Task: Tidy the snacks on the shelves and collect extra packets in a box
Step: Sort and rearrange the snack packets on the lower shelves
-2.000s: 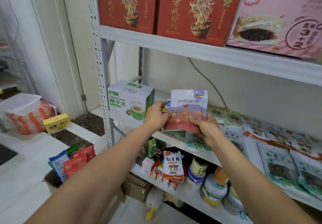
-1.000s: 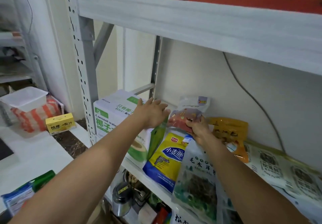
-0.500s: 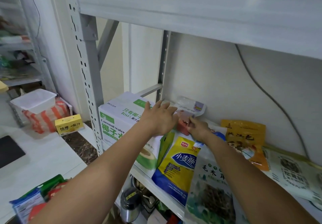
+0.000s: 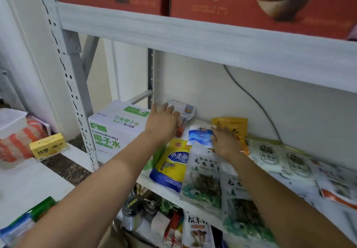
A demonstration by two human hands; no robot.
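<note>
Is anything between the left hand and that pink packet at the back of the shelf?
Nothing visible. The left hand touches the pink packet, which stands beside the coconut box.

**Left hand** (image 4: 163, 121): mine, palm down, knuckles facing me. My fingers (image 4: 166, 109) are straight and close together, pointing away from me.

**Left forearm** (image 4: 108, 170): bare, stretched forward, running up from low on my left to a straight wrist.

**Right hand** (image 4: 225, 143): palm down, lying flat, nearer to me than my left fingertips. Its fingers (image 4: 214, 132) are straight and angle towards the left hand; they are slightly blurred.

**Right forearm** (image 4: 270, 189): bare, reaching in from low on my right.

The two hands are near each other but apart.
</note>
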